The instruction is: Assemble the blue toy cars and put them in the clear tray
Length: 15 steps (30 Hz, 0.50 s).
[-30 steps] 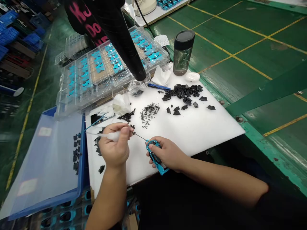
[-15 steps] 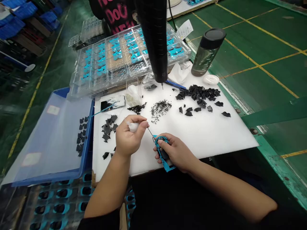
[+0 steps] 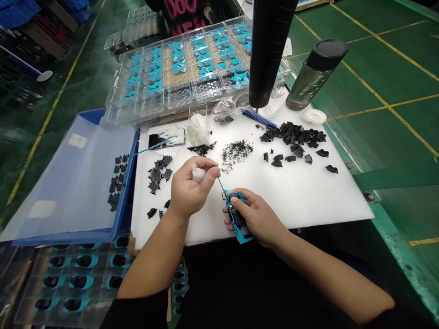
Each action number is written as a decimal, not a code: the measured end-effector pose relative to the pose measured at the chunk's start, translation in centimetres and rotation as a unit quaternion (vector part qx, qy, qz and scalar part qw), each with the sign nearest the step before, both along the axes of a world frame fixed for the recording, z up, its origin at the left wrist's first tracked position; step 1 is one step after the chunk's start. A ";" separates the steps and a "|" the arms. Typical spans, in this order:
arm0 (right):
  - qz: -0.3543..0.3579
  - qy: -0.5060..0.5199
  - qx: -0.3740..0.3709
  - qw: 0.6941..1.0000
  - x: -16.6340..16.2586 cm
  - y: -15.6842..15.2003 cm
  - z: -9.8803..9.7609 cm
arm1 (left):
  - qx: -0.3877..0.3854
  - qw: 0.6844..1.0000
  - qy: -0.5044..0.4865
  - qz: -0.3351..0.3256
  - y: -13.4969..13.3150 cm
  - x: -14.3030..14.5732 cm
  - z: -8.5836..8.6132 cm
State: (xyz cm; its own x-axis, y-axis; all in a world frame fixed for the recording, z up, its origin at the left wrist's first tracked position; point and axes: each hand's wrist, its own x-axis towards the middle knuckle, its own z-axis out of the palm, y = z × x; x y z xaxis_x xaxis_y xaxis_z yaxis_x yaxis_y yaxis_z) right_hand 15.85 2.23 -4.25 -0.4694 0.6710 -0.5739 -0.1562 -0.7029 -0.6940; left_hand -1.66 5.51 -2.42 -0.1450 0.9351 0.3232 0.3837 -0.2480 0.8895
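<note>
**At worktop's lower middle, left hand works needle tool on blue frame**

Left fingers press together, pinching the white handle, and the thin needle reaches the frame. Right hand grips this frame with curled fingers. At upper right of worktop, black pieces lie heaped; more black pieces lie left. Blue pieces fill clear trays at top.
</note>
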 end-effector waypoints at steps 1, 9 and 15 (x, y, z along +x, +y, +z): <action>-0.001 0.000 -0.001 1.000 0.0 0.0 0.0 | 0.002 1.000 -0.011 0.006 0.0 0.0 0.0; -0.001 0.002 -0.004 1.000 0.0 0.0 -0.1 | -0.035 0.999 -0.015 0.000 0.2 0.1 -0.3; 0.002 0.001 -0.002 1.000 0.0 0.1 0.2 | 0.086 0.987 0.003 0.137 0.8 -1.4 1.5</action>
